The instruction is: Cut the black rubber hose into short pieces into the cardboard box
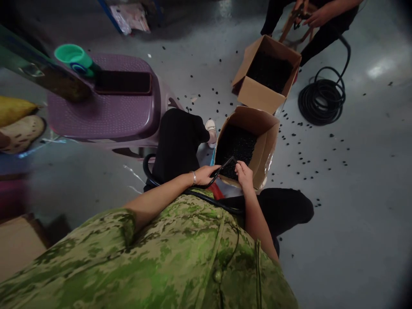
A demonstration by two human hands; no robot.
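Note:
My left hand [206, 175], with a bracelet at the wrist, is closed around a thin black hose [224, 165] near its end. That end points up and to the right, over the near cardboard box [268, 143]. My right hand [244, 174] is closed in a pinch by the hose's tip; what lies between its fingers is too small and dark to make out. Inside the box under my hands is a heap of small black pieces [241, 143]. More of the black hose crosses my lap and loops by my left thigh.
Another open box [262, 92] of black pieces stands beyond. Past it, a co-worker's hands [313, 17] work near a coil of black hose [322, 102]. Small black pieces litter the floor. At left, a purple stool [106, 116] carries a phone [124, 82] and a green cup [72, 56].

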